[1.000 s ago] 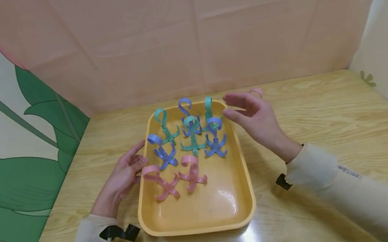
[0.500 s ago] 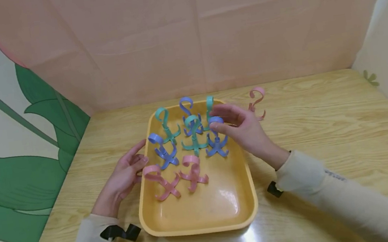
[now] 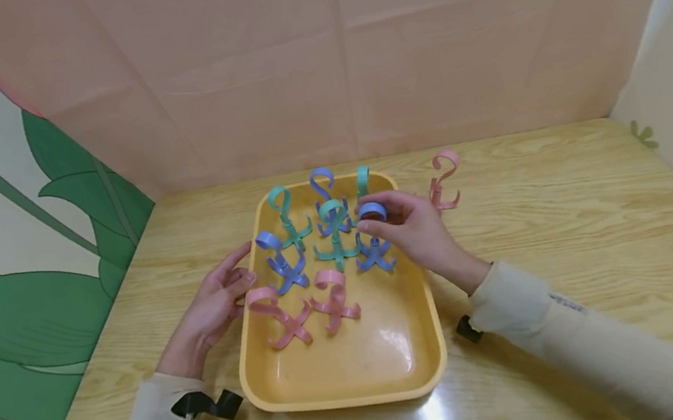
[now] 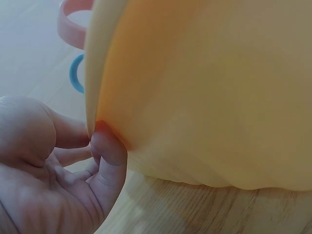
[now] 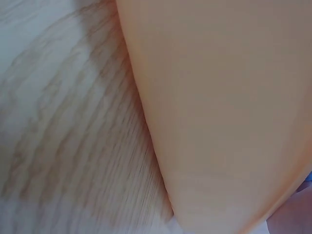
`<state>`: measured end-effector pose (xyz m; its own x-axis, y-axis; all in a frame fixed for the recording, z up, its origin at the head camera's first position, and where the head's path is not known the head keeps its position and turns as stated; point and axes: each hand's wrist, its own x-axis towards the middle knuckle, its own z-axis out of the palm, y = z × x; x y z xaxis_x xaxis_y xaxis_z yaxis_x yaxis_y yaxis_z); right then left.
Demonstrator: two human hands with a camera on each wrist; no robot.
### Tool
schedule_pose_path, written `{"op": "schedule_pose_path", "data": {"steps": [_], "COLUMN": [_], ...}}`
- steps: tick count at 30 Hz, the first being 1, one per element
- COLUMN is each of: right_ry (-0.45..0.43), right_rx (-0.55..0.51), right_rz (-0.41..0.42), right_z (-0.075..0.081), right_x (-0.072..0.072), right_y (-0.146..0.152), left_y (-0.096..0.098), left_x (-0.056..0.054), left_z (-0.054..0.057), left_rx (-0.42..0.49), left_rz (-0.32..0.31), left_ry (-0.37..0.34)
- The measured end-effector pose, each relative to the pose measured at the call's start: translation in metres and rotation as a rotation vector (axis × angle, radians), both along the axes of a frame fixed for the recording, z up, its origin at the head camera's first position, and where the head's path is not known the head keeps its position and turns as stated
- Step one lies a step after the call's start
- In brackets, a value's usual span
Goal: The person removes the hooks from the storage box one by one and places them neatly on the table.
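A yellow tray (image 3: 349, 401) holds several plastic four-pronged hooks with curled tops. My left hand (image 3: 212, 308) pinches the tray's left rim between thumb and fingers, seen close up in the left wrist view. Over the tray's right side, my right hand (image 3: 412, 228) has thumb and fingers around the curled top of a blue four-pronged hook (image 3: 376, 254), whose prongs rest on the tray floor. Its stem is partly covered by the thumb. A teal hook (image 3: 363, 177) just behind is half hidden by the hand. In the right wrist view, mostly the tray's outer wall shows.
On the table right of the tray stands a pink hook (image 3: 448, 181). Inside the tray are two pink hooks at the front, with blue and teal ones behind, such as the teal hook (image 3: 337, 245). A pink-covered wall (image 3: 344, 74) closes off the back.
My right hand has moved left from beside the tray's right rim to the blue hook, uncovering the pink hook on the table. The left hand stays on the rim.
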<state>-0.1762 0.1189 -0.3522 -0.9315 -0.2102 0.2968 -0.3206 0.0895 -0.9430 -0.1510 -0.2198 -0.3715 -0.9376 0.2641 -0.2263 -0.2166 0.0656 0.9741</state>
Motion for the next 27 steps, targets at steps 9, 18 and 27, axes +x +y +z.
{"op": "schedule_pose_path", "data": {"steps": [9,18,27], "right_ry": [-0.038,-0.044,-0.027], "right_rx": [0.082,0.084,0.111], "right_rz": [-0.045,-0.036,-0.028], "right_z": [0.0019,0.0007,-0.0006], "right_x": [-0.0030,-0.0029,-0.0023], "right_y": [-0.0008,0.0004,0.0025], "left_y": [-0.0012,-0.0003,0.0000], "left_x": [-0.0001,-0.0004,-0.0009], "left_z": [0.0000,-0.0008,-0.0023], "left_rx": [-0.009,0.005,0.019], "left_rz": [0.003,0.003,0.005], "left_ry": [0.000,0.000,0.009]}}
